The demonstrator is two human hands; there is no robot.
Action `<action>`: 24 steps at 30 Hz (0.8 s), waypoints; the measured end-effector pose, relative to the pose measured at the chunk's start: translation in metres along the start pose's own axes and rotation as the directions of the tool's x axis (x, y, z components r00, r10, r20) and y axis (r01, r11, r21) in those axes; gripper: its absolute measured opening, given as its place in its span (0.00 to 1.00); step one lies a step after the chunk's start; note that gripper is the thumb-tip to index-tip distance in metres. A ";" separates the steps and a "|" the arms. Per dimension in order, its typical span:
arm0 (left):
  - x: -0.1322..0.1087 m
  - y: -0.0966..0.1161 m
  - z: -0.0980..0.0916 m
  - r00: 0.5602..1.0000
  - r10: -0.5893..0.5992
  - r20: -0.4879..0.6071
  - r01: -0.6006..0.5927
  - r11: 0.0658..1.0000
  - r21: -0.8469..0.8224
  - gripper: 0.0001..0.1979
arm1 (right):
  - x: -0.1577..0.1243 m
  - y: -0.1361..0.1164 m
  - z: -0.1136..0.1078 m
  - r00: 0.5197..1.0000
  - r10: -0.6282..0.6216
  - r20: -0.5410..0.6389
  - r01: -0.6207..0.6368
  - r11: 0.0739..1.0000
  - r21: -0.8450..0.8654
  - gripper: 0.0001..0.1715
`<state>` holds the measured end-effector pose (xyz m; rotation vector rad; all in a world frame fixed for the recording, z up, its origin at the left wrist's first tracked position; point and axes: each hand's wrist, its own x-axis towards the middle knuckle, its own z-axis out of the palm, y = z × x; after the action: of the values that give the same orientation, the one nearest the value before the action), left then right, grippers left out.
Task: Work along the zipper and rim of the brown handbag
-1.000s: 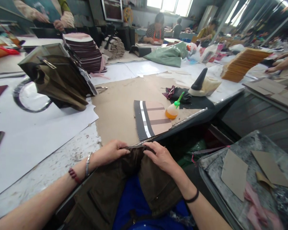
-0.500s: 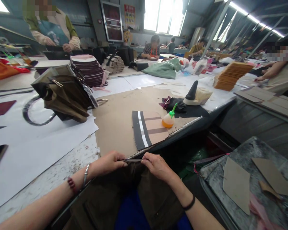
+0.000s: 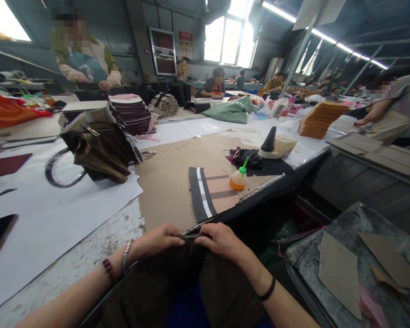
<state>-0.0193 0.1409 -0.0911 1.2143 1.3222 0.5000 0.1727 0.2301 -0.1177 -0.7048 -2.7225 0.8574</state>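
Observation:
A dark brown piece of fabric or leather hangs over my lap at the table's front edge. My left hand pinches its upper edge between thumb and fingers. A short way to the right, my right hand grips the same edge, with a narrow strip of it showing between the hands. Just beyond them lies a curved panel with a black band, a white strip and tan backing. On its right end stands a small squeeze bottle with orange liquid and a green spout.
A brown bag with a ring handle stands at left on white paper. Beige card covers the table's middle. A dark cone tool rests at right. A stool holding card pieces is beside me. Co-workers stand and sit farther back.
The view has tilted up slightly, so things sit lower in the picture. Both hands keep hold of the edge; my right hand has shifted a little closer to my left.

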 end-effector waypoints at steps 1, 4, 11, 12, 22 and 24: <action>0.001 0.000 0.001 1.000 0.002 -0.001 -0.002 1.000 -0.011 0.17 | 0.002 -0.002 0.000 1.000 -0.025 -0.003 0.024 0.999 -0.044 0.13; 0.004 0.000 0.004 1.000 0.002 0.002 -0.002 0.999 -0.043 0.18 | 0.005 -0.003 0.003 0.999 -0.033 0.012 0.034 0.997 -0.070 0.11; 0.005 -0.001 0.004 1.000 0.008 0.015 -0.008 0.999 -0.034 0.19 | 0.004 -0.003 0.004 0.997 0.055 0.055 -0.052 0.998 -0.042 0.14; 0.005 0.000 0.004 1.000 0.003 0.012 -0.003 1.000 -0.030 0.19 | 0.004 -0.004 0.002 0.997 0.053 0.064 -0.050 0.997 -0.051 0.13; 0.004 0.002 0.000 0.998 -0.018 -0.054 0.020 0.999 0.040 0.21 | 0.003 -0.010 0.002 0.991 0.123 0.044 -0.115 0.980 -0.161 0.16; 0.002 0.002 0.000 0.998 -0.027 -0.054 0.028 0.999 0.025 0.22 | 0.002 -0.011 0.003 0.991 0.133 0.036 -0.125 0.980 -0.156 0.16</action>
<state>-0.0183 0.1439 -0.0900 1.2093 1.3923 0.5002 0.1657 0.2218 -0.1137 -0.9122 -2.8331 0.7036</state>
